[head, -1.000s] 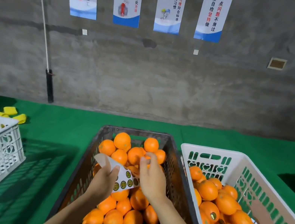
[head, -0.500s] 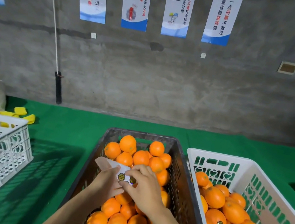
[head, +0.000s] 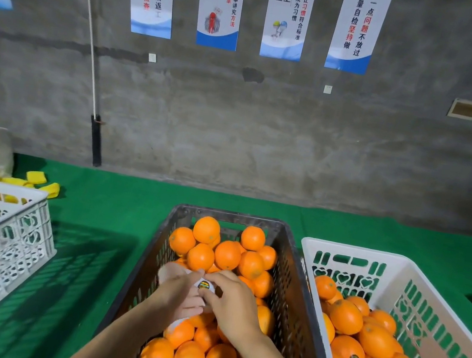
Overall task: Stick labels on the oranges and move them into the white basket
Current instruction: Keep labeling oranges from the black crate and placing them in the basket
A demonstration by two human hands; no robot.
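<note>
Low in the centre of the frame, your label sheet [head: 177,272] is showing one round gold label [head: 203,284]. Unlabelled oranges [head: 227,254] are filling the dark crate [head: 292,299]; labelled oranges [head: 350,355] are lying in the white basket [head: 419,274] at lower right.

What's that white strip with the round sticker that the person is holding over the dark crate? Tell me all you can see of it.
The label sheet is a white paper strip, mostly hidden by both hands. One round sticker, shiny with a dark rim, shows on it. The left hand holds it from below; the right hand fingers pinch at the sticker. Its curled end pokes out left, above the oranges in the dark crate.
</note>
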